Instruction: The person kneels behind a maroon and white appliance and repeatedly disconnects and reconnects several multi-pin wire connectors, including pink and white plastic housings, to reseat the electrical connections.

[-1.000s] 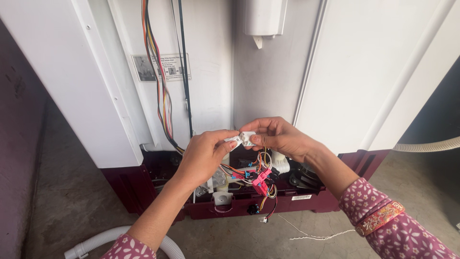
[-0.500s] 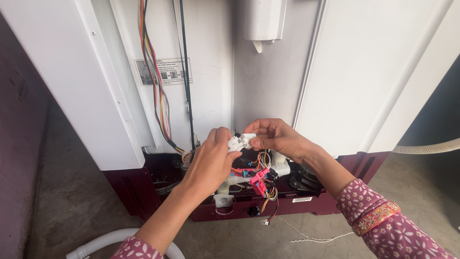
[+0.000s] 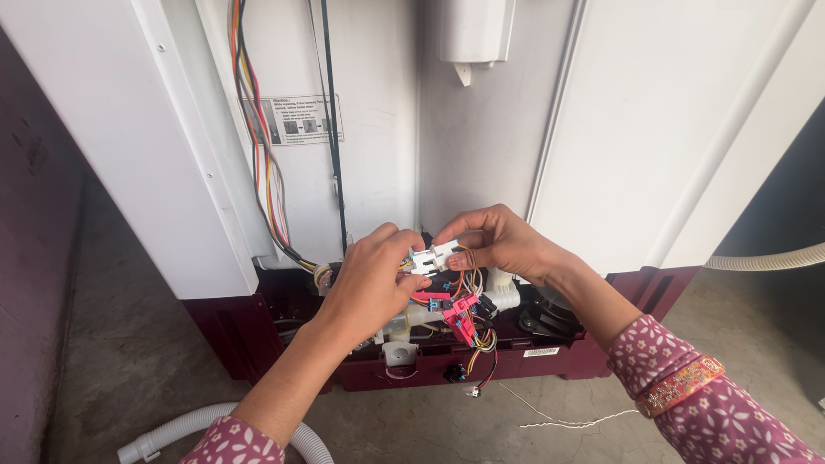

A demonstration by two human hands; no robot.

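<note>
While the white appliance cabinet [image 3: 653,129] fills the upper frame with its maroon base [image 3: 258,339] open along the lower middle, the risks sit in the small parts at centre. A bundle of coloured wires [image 3: 258,137] runs down the upper left of the panel and into the base, and any tug on it could, I judge, strain the leads where they bend at the cabinet's edge. A pale corrugated hose [image 3: 193,423] lies on the concrete floor [image 3: 112,344] at lower left, near the forearm. The left hand [image 3: 369,275] and the right hand [image 3: 503,245] meet at mid-frame, fingers of both pinched on a small white plug connector [image 3: 432,258] held just above the open base. If the two halves are tilted against each other, pins could bend or the latch could snap. Below it hang pink and red connectors [image 3: 460,314] on short leads; a slip could drag these loose or drop the white piece among the parts.
</note>
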